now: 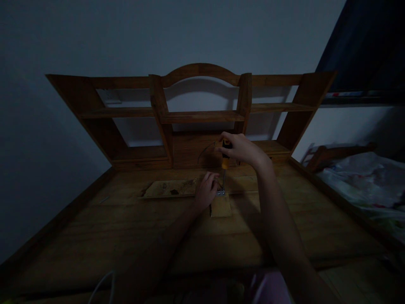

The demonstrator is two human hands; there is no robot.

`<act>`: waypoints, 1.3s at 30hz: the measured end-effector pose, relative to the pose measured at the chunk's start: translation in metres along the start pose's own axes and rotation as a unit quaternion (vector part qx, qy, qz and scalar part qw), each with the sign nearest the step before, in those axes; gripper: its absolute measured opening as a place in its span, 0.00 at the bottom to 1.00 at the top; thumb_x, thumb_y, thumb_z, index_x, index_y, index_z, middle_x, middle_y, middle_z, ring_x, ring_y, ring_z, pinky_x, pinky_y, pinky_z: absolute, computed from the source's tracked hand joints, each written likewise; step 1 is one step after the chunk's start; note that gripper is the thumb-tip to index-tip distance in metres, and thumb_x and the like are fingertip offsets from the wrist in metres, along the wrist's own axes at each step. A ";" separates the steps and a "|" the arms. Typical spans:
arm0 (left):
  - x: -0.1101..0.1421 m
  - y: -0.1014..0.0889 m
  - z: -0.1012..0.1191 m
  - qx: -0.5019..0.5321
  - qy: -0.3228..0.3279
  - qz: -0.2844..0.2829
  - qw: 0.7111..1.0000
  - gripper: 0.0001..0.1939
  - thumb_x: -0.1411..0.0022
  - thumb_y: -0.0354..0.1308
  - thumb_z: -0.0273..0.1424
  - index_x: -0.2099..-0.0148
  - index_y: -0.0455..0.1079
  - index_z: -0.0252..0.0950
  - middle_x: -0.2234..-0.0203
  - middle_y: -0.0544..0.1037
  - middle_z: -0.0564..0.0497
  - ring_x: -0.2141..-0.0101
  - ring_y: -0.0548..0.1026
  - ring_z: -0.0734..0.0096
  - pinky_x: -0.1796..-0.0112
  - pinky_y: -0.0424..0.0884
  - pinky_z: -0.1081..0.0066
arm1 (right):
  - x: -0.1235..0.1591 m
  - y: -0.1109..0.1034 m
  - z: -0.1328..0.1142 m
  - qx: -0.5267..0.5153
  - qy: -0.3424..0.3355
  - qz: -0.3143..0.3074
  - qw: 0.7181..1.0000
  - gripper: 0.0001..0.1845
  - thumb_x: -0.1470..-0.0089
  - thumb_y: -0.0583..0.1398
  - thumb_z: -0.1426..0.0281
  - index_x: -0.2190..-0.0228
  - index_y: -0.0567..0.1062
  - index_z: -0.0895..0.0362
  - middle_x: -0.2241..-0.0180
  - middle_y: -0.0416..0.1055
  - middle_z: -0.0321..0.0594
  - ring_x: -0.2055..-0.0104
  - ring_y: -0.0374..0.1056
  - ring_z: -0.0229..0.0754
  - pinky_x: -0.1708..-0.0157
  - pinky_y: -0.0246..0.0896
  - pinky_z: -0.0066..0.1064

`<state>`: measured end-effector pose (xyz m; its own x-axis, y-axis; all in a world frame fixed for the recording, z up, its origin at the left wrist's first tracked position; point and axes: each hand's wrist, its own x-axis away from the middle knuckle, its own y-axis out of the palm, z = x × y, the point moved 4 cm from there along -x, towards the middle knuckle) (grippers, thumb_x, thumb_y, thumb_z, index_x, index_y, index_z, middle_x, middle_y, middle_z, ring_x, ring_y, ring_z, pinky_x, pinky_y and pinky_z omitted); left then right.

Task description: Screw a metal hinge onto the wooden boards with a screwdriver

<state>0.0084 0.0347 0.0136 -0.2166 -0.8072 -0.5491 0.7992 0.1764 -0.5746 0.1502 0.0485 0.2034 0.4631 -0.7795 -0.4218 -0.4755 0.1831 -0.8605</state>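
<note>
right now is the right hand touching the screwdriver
Touching. The head view shows the right hand gripping the screwdriver near its upper end.

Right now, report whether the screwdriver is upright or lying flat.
Upright: the right hand holds the screwdriver with its shaft pointing down at the metal bracket.

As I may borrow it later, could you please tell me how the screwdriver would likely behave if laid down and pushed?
The screwdriver would probably be stiff: its shaft looks straight and metallic. The handle end is likely heavier, being thicker. It might roll on the wooden surface, though the handle's roundness is unclear.
</note>
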 end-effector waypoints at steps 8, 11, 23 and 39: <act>0.000 0.001 -0.001 -0.001 -0.002 -0.002 1.000 0.15 0.32 0.48 0.22 0.48 0.68 0.39 0.52 0.73 0.46 0.51 0.74 0.65 0.49 0.71 0.62 | -0.001 0.003 -0.005 -0.042 -0.061 -0.024 0.997 0.20 0.44 0.59 0.67 0.49 0.73 0.52 0.49 0.72 0.43 0.48 0.67 0.49 0.46 0.59 0.40; 0.000 0.001 -0.001 -0.001 -0.001 -0.001 1.000 0.15 0.33 0.48 0.22 0.47 0.68 0.39 0.52 0.73 0.46 0.51 0.74 0.65 0.49 0.71 0.62 | 0.001 0.001 -0.006 -0.046 -0.063 -0.032 0.996 0.23 0.47 0.59 0.71 0.48 0.73 0.52 0.51 0.75 0.42 0.50 0.69 0.48 0.48 0.60 0.38; 0.001 0.001 -0.001 0.003 0.002 -0.005 1.000 0.15 0.32 0.48 0.22 0.47 0.68 0.39 0.51 0.73 0.47 0.51 0.74 0.65 0.48 0.71 0.63 | 0.000 0.000 -0.002 0.027 -0.006 0.013 1.000 0.15 0.41 0.60 0.60 0.56 0.74 0.56 0.66 0.76 0.44 0.62 0.71 0.47 0.62 0.61 0.35; 0.000 -0.001 0.003 0.004 -0.001 -0.006 1.000 0.14 0.32 0.47 0.23 0.48 0.68 0.37 0.52 0.73 0.46 0.51 0.74 0.65 0.48 0.71 0.63 | 0.004 -0.004 -0.007 -0.021 0.017 -0.018 0.999 0.16 0.47 0.59 0.65 0.57 0.72 0.56 0.65 0.76 0.44 0.65 0.71 0.45 0.65 0.61 0.33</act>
<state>0.0092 0.0331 0.0159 -0.2247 -0.8099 -0.5418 0.8017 0.1624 -0.5753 0.1485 0.0408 0.2072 0.4549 -0.8057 -0.3794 -0.4894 0.1298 -0.8624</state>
